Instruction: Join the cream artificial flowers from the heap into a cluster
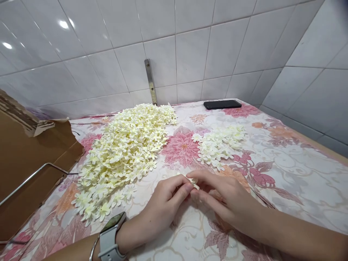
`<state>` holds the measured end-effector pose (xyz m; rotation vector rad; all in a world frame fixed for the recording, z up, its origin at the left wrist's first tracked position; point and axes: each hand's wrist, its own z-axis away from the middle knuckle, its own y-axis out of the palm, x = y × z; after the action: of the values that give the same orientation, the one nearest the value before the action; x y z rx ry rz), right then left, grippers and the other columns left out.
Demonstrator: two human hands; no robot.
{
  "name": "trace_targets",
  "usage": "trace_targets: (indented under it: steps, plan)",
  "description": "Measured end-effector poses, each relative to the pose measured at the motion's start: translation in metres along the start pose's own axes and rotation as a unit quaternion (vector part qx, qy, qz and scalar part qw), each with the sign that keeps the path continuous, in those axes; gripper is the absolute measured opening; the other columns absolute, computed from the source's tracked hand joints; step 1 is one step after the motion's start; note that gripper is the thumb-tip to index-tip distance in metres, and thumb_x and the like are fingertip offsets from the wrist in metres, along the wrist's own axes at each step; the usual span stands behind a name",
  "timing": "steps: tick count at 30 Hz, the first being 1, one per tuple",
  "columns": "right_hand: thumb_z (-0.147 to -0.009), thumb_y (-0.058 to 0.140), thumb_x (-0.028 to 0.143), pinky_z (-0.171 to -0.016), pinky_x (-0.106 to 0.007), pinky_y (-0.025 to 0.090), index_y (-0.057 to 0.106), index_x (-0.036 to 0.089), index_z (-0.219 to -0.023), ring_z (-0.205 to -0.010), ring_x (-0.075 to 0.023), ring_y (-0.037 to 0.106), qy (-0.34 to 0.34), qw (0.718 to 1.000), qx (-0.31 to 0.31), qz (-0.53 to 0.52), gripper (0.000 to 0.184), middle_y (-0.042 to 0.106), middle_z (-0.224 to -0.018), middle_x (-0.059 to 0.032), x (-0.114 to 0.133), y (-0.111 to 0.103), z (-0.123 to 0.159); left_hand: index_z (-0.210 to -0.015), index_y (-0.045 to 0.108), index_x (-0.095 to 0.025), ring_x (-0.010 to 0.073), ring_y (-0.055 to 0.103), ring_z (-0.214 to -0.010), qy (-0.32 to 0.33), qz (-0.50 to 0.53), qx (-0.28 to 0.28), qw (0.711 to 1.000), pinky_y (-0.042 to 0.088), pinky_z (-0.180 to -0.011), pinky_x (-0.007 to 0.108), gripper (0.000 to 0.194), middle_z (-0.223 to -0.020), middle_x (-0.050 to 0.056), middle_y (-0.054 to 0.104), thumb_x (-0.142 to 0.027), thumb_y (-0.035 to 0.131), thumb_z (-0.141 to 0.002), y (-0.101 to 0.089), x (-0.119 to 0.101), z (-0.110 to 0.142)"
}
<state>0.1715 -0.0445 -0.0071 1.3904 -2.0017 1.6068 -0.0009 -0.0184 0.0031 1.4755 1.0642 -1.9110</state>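
One small cream flower point(195, 185), held.
Left hand point(163, 201) and right hand point(231, 195) pinched it; brown cardboard box point(27, 152) hid its contents.

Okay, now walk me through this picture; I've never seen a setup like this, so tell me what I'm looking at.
There is no machine here: a camera on a person's head looks forward and down at two bare hands. The left hand, with a pale-strapped watch on its wrist, and the right hand meet at the fingertips around a small cream-white flower piece. On the pink-and-white floral cloth lie a large heap of pale yellow-white flowers, a smaller whiter group and a flat black phone. Torn brown cardboard stands at the left.
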Motion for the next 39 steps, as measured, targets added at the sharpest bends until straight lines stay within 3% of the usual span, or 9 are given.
trace_targets:
  steps: [4, 10, 12, 17, 19, 25, 33, 36, 39]
  plan:
    - [-0.086, 0.053, 0.023, -0.069, -0.025, 0.05, 0.062, 0.022, -0.097, -0.081, -0.0168, 0.065, 0.07, 0.995, -0.02, -0.068, 0.015, 0.07, -0.091, -0.0027, -0.001, -0.001, -0.003, -0.073, 0.06, -0.016, 0.0123, 0.047, -0.065, 0.006, 0.065, -0.058, 0.996, 0.037, -0.062, 0.022, 0.022, -0.068, -0.001, 0.054, -0.031, 0.052, -0.086, 0.0, 0.003, -0.003]
    - [-0.084, 0.056, 0.023, -0.055, -0.022, 0.045, 0.06, 0.02, -0.074, -0.06, -0.0126, 0.059, 0.096, 0.989, -0.067, -0.092, 0.011, 0.064, -0.067, 0.0015, -0.006, 0.001, -0.003, -0.075, 0.059, -0.016, 0.0116, 0.056, -0.067, -0.017, 0.17, -0.1, 0.98, 0.045, -0.065, 0.022, 0.015, -0.071, -0.002, 0.059, -0.03, 0.062, -0.08, 0.0, 0.002, -0.007]
    - [-0.084, 0.056, 0.018, -0.053, -0.022, 0.044, 0.059, 0.02, -0.072, -0.058, -0.0124, 0.057, 0.074, 0.992, -0.079, -0.07, 0.013, 0.061, -0.064, 0.0014, -0.007, 0.002, -0.002, -0.077, 0.058, -0.016, 0.0117, 0.058, -0.069, -0.034, 0.208, -0.094, 0.973, 0.047, -0.067, 0.023, 0.016, -0.073, -0.002, 0.059, -0.029, 0.067, -0.076, 0.0, 0.003, -0.007]
    - [-0.083, 0.057, 0.013, -0.054, -0.024, 0.044, 0.057, 0.018, -0.075, -0.064, -0.0133, 0.056, -0.076, 0.993, -0.09, -0.015, 0.009, 0.058, -0.074, -0.0024, -0.009, 0.003, -0.002, -0.082, 0.061, -0.016, 0.0114, 0.059, -0.072, -0.046, 0.251, -0.084, 0.963, 0.048, -0.068, 0.022, 0.021, -0.078, -0.001, 0.063, -0.027, 0.074, -0.069, 0.001, 0.005, -0.007]
    - [-0.083, 0.057, 0.012, -0.053, -0.023, 0.045, 0.055, 0.019, -0.081, -0.064, -0.0131, 0.055, -0.088, 0.991, -0.098, -0.013, 0.007, 0.058, -0.078, -0.0031, -0.01, 0.005, -0.001, -0.083, 0.063, -0.017, 0.0117, 0.059, -0.075, -0.039, 0.252, -0.086, 0.963, 0.048, -0.068, 0.021, 0.02, -0.08, 0.0, 0.065, -0.027, 0.074, -0.07, 0.001, 0.005, -0.006]
    - [-0.078, 0.065, 0.012, -0.057, -0.023, 0.049, 0.054, 0.021, -0.1, -0.067, -0.0123, 0.058, -0.02, 0.995, -0.1, -0.009, 0.026, 0.062, -0.089, -0.002, -0.014, 0.008, 0.002, -0.089, 0.068, -0.016, 0.0137, 0.061, -0.08, -0.044, 0.249, -0.075, 0.965, 0.048, -0.071, 0.021, 0.018, -0.085, 0.003, 0.069, -0.024, 0.07, -0.073, 0.0, 0.001, -0.007]
    - [-0.085, 0.056, 0.026, -0.048, -0.023, 0.045, 0.057, 0.021, -0.092, -0.055, -0.0113, 0.055, 0.112, 0.991, -0.036, -0.061, 0.009, 0.061, -0.073, 0.0011, -0.01, 0.005, -0.003, -0.089, 0.07, -0.018, 0.0117, 0.062, -0.076, -0.046, 0.23, -0.08, 0.969, 0.047, -0.069, 0.019, 0.017, -0.084, 0.001, 0.069, -0.02, 0.071, -0.073, -0.002, 0.002, -0.008]
    - [-0.085, 0.056, 0.031, -0.048, -0.023, 0.043, 0.056, 0.02, -0.087, -0.054, -0.0114, 0.053, 0.116, 0.99, -0.048, -0.056, 0.011, 0.059, -0.07, 0.0014, -0.009, 0.006, -0.003, -0.086, 0.068, -0.019, 0.0115, 0.061, -0.079, -0.034, 0.218, -0.091, 0.971, 0.047, -0.07, 0.018, 0.017, -0.083, 0.0, 0.068, -0.017, 0.073, -0.07, -0.002, 0.004, -0.007]
    - [-0.087, 0.053, 0.03, -0.049, -0.023, 0.041, 0.051, 0.02, -0.076, -0.053, -0.0118, 0.05, 0.061, 0.995, -0.077, -0.01, 0.014, 0.054, -0.065, 0.0018, -0.011, 0.008, -0.001, -0.083, 0.067, -0.019, 0.0101, 0.061, -0.076, -0.025, 0.217, -0.099, 0.971, 0.047, -0.068, 0.017, 0.016, -0.079, -0.001, 0.066, -0.016, 0.073, -0.069, -0.002, 0.005, -0.007]
